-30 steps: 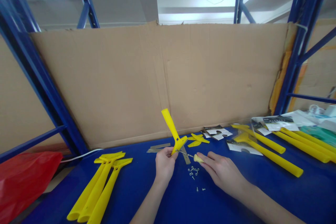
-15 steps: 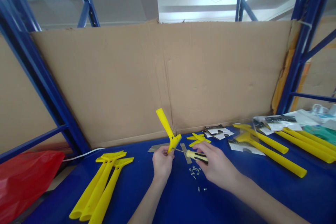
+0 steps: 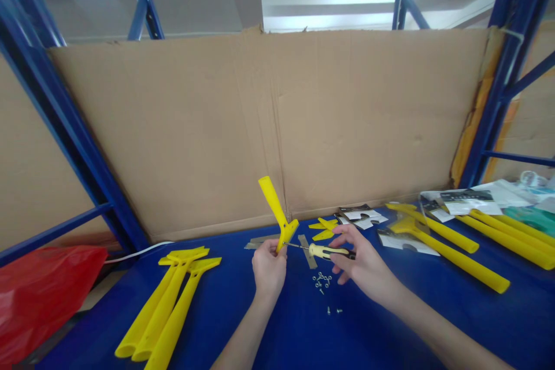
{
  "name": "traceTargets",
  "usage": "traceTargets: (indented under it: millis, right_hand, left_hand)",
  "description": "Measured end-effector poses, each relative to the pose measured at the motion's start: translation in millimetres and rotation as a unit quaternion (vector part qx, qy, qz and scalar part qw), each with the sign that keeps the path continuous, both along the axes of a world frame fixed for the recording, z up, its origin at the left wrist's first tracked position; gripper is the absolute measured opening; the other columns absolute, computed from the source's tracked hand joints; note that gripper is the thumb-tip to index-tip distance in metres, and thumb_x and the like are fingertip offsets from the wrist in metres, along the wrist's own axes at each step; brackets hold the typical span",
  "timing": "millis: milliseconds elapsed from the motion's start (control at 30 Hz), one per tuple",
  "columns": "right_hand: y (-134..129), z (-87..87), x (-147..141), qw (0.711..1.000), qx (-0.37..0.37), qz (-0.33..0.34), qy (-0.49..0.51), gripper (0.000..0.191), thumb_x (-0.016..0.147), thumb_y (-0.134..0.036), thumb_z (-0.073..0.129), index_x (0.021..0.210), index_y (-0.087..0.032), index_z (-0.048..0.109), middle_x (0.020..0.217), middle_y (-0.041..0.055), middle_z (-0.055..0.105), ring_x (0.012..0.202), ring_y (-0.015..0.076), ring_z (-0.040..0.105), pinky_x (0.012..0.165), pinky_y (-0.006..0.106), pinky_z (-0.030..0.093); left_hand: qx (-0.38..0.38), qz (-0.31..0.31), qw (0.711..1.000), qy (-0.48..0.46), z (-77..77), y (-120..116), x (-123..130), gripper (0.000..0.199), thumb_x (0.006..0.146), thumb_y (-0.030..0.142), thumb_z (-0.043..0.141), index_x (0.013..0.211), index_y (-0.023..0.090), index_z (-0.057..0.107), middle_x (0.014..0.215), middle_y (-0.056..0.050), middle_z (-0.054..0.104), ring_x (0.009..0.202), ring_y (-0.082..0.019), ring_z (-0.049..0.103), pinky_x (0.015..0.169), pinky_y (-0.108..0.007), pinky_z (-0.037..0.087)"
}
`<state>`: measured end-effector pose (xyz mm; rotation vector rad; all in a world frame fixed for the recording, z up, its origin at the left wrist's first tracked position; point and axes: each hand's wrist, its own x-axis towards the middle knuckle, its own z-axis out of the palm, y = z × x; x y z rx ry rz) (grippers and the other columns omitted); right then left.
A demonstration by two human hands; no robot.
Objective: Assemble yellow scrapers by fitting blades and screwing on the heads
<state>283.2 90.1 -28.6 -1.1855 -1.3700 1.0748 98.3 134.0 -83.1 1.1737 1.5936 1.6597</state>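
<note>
My left hand (image 3: 269,269) is closed on the wide head of a yellow plastic scraper (image 3: 274,205), whose hollow handle points up and leftward. A screwdriver (image 3: 323,251) with a cream and black grip lies level, its tip against a screw spot on the scraper head. Around the rear of that grip is my right hand (image 3: 358,257), thumb and fingers loosely about it, some fingers lifted. Below the screwdriver, several small nuts and screws (image 3: 321,282) are scattered on the blue tabletop (image 3: 295,335). Two more screws (image 3: 333,311) lie nearer to me.
Yellow scrapers (image 3: 173,300) lie together at left, beside a red plastic bag (image 3: 47,295). Small yellow pieces (image 3: 323,228), printed cards (image 3: 362,217) and longer yellow scrapers (image 3: 459,260) are at the back and right. A cardboard sheet (image 3: 217,139) stands behind, between blue posts.
My right hand has loosened and shifted slightly right along the screwdriver grip, fingers more spread. My left hand and the scraper have stayed in place.
</note>
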Motion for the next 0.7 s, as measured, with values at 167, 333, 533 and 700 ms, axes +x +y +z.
traceTargets:
  millis: [167, 333, 533, 700]
  right_hand:
    - [0.2, 3.8, -1.5, 0.996, 0.001, -0.081, -0.029, 0.032, 0.077, -0.042, 0.046, 0.100, -0.020, 0.049, 0.065, -0.0050, 0.056, 0.028, 0.0077, 0.048, 0.024, 0.018, 0.034]
    - [3.2, -1.1, 5.7, 0.989, -0.090, -0.067, -0.094, 0.036, 0.085, -0.042, 0.033, 0.091, -0.016, 0.057, 0.039, -0.0053, 0.048, 0.026, 0.0102, 0.040, 0.027, 0.019, 0.025]
    - [-1.5, -5.4, 11.6, 0.932, 0.212, -0.101, -0.276, 0.021, 0.084, -0.033, 0.047, 0.099, -0.019, 0.054, 0.061, -0.0003, 0.060, 0.051, 0.0170, 0.058, 0.050, 0.029, 0.047]
    - [-4.2, -12.8, 15.0, 0.828, 0.452, -0.028, -0.331, 0.022, 0.087, -0.017, 0.047, 0.108, -0.022, 0.052, 0.098, 0.0084, 0.063, 0.096, 0.0210, 0.061, 0.085, 0.036, 0.051]
  left_hand:
    - [0.013, -0.017, 0.997, 0.070, 3.0, -5.1, 2.3, 0.010, 0.064, 0.018, 0.064, 0.074, 0.018, 0.067, 0.069, -0.004, 0.070, 0.059, -0.018, 0.064, 0.057, -0.026, 0.048]
    - [0.026, 0.004, 0.993, 0.116, 9.7, -10.6, 4.4, 0.010, 0.067, 0.018, 0.061, 0.074, 0.019, 0.066, 0.069, -0.004, 0.071, 0.060, -0.019, 0.064, 0.060, -0.027, 0.047]
    - [0.017, -0.001, 0.995, 0.098, 7.5, -7.5, 2.3, 0.008, 0.065, 0.018, 0.063, 0.072, 0.019, 0.067, 0.069, -0.004, 0.071, 0.061, -0.020, 0.065, 0.060, -0.028, 0.048]
    - [0.002, -0.013, 1.000, 0.004, -0.7, -0.7, -0.6, 0.013, 0.062, 0.022, 0.069, 0.074, 0.016, 0.067, 0.071, -0.006, 0.071, 0.063, -0.020, 0.066, 0.061, -0.029, 0.051]
